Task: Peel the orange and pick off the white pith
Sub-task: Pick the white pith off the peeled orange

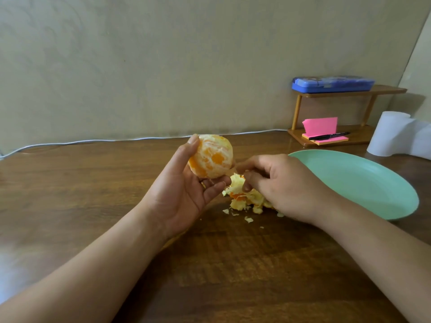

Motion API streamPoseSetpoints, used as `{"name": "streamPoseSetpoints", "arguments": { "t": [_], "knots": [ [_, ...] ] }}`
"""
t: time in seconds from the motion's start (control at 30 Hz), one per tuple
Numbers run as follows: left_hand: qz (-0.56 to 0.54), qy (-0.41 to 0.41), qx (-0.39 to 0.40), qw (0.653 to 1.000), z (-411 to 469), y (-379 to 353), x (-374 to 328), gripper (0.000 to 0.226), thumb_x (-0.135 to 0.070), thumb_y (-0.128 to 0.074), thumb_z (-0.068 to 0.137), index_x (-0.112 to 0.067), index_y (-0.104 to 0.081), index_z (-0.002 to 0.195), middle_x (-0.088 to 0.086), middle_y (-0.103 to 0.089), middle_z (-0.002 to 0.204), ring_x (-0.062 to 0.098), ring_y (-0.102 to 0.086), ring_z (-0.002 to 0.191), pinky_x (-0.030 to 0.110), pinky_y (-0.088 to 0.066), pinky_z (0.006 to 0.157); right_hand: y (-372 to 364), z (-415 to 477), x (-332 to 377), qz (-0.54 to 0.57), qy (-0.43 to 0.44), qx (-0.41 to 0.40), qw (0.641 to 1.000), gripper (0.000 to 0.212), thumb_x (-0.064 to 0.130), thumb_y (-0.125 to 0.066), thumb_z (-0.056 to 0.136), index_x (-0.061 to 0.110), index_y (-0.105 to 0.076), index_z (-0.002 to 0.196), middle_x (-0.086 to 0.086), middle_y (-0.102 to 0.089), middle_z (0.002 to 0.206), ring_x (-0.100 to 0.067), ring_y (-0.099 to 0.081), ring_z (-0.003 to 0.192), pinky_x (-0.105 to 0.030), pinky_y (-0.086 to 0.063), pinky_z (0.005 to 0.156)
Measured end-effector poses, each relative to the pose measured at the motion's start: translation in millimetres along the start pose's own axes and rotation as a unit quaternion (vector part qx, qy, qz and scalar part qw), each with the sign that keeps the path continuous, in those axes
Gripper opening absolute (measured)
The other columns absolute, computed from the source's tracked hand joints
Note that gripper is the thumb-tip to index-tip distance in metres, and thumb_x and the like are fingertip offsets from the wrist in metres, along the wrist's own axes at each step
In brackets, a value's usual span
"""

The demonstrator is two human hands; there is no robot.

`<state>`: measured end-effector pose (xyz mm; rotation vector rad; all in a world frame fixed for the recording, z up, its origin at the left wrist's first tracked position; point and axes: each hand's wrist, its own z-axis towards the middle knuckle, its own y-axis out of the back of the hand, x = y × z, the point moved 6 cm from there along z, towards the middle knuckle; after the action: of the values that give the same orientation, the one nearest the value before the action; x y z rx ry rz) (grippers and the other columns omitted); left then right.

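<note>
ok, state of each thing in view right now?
orange: peeled, pith patches left, off the table
left hand: grips the orange
right hand: fingers curled beside orange; held pith not discernible
peel pile: loose on table
plate: flat on table, right of peel pile
pencil case: closed

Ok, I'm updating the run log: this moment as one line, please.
stage: peeled, cleanup | left hand: holds orange, white pith on it | right hand: curled beside orange, above peel pile | plate: right of pile
</note>
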<state>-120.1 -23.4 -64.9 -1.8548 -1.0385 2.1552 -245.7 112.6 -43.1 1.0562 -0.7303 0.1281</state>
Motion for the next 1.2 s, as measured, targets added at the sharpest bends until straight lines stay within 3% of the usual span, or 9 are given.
{"name": "streamPoseSetpoints", "arguments": {
  "t": [0.17,0.3,0.5,0.63,0.73,0.9,0.97,1.1,1.2],
  "knots": [
    [0.040,-0.023,-0.007,0.999,3,2,0,0.070,-0.054,-0.068,0.092,-0.008,-0.059,0.144,0.035,-0.056,0.146,0.026,-0.070,0.089,0.029,-0.063,0.073,1,-2,3,-0.047,0.019,-0.010,0.999,0.011,0.045,-0.072,0.099,0.035,-0.074,0.094,0.018,-0.071,0.081,-0.003,-0.067,0.075,-0.034,-0.054,0.062],
    [0.071,-0.029,-0.005,0.997,3,1,2,0.058,-0.050,-0.069,0.090,-0.010,-0.068,0.132,0.023,-0.072,0.120,0.027,-0.071,0.091,0.029,-0.064,0.076,7,-3,7,-0.044,0.043,-0.061,0.996,0.017,0.045,-0.073,0.097,0.032,-0.070,0.086,0.016,-0.065,0.081,-0.006,-0.061,0.079,-0.033,-0.050,0.061],
    [0.115,-0.056,-0.017,0.992,5,3,0,0.065,-0.044,-0.073,0.089,-0.006,-0.063,0.140,0.016,-0.073,0.125,0.025,-0.072,0.103,0.030,-0.062,0.079,16,-7,15,0.033,0.078,-0.095,0.992,0.015,0.042,-0.061,0.101,0.031,-0.072,0.097,0.015,-0.070,0.086,-0.006,-0.066,0.087,-0.025,-0.055,0.068],
    [0.130,-0.061,-0.024,0.989,6,4,2,0.068,-0.042,-0.079,0.083,-0.007,-0.062,0.139,0.013,-0.075,0.119,0.024,-0.074,0.103,0.030,-0.062,0.078,18,-10,22,0.023,0.123,-0.138,0.983,0.008,0.038,-0.073,0.099,0.030,-0.071,0.098,0.015,-0.069,0.087,-0.010,-0.066,0.083,-0.024,-0.054,0.065],
    [0.149,-0.059,-0.038,0.986,6,4,4,0.071,-0.044,-0.082,0.079,-0.008,-0.061,0.137,0.010,-0.077,0.112,0.022,-0.075,0.095,0.031,-0.061,0.074,19,-11,25,-0.005,0.153,-0.156,0.976,0.010,0.032,-0.077,0.097,0.028,-0.073,0.105,0.016,-0.067,0.089,-0.013,-0.065,0.078,-0.029,-0.054,0.063],
    [0.199,-0.047,-0.074,0.976,4,7,4,0.088,-0.058,-0.090,0.062,-0.012,-0.062,0.133,0.007,-0.079,0.103,0.022,-0.076,0.087,0.034,-0.059,0.073,21,-11,27,-0.085,0.178,-0.149,0.969,0.013,0.034,-0.074,0.097,0.027,-0.078,0.108,0.017,-0.068,0.088,-0.007,-0.063,0.076,-0.024,-0.051,0.062],
    [0.217,-0.047,-0.084,0.971,4,6,5,0.086,-0.058,-0.095,0.065,-0.012,-0.062,0.130,0.009,-0.079,0.106,0.021,-0.077,0.086,0.033,-0.060,0.071,22,-11,28,-0.114,0.186,-0.141,0.965,0.013,0.034,-0.072,0.099,0.026,-0.079,0.107,0.015,-0.071,0.090,-0.007,-0.065,0.078,-0.030,-0.056,0.065],
    [0.249,-0.051,-0.100,0.962,2,4,5,0.079,-0.056,-0.086,0.067,-0.012,-0.062,0.128,0.011,-0.078,0.111,0.023,-0.079,0.091,0.034,-0.062,0.075,18,-13,35,-0.176,0.215,-0.147,0.949,0.012,0.028,-0.067,0.100,0.020,-0.076,0.097,0.006,-0.071,0.084,-0.014,-0.064,0.075,-0.041,-0.056,0.064],
    [0.279,-0.063,-0.107,0.952,1,4,4,0.074,-0.055,-0.086,0.069,-0.013,-0.062,0.124,0.006,-0.080,0.103,0.024,-0.080,0.093,0.036,-0.063,0.075,14,-15,39,-0.216,0.217,-0.150,0.940,0.014,0.027,-0.065,0.098,0.020,-0.070,0.088,0.004,-0.064,0.077,-0.017,-0.058,0.068,-0.040,-0.051,0.057]
  ]
}}
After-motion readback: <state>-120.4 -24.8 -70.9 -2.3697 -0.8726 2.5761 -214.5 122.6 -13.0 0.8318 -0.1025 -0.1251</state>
